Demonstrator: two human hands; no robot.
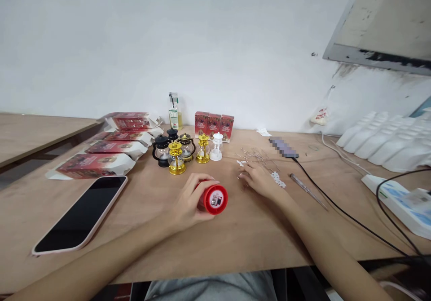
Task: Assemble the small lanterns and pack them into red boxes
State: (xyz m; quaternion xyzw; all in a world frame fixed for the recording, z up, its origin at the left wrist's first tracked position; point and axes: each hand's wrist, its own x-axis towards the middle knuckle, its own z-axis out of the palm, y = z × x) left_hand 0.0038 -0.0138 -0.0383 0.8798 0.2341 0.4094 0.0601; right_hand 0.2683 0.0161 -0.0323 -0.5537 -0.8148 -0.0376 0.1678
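Note:
My left hand (188, 202) is wrapped round a small red lantern (213, 198), tipped so its round base faces me just above the wooden table (242, 233). My right hand (261, 180) lies on the table with fingers stretched toward small white plastic pieces (279, 179) and a heap of thin wire handles (257, 156). Behind both hands stands a group of toy lanterns: a gold one (176, 158), another gold one (202, 148), a white one (216, 147) and black ones (161, 150).
A phone (84, 213) lies face up at the left. Flat red cartons (101, 161) are stacked behind it; three red boxes (214, 124) and a small bottle (173, 111) stand by the wall. A screwdriver (307, 190), black cable (340, 209), power strip (400, 204) and white bottles (387, 141) lie right.

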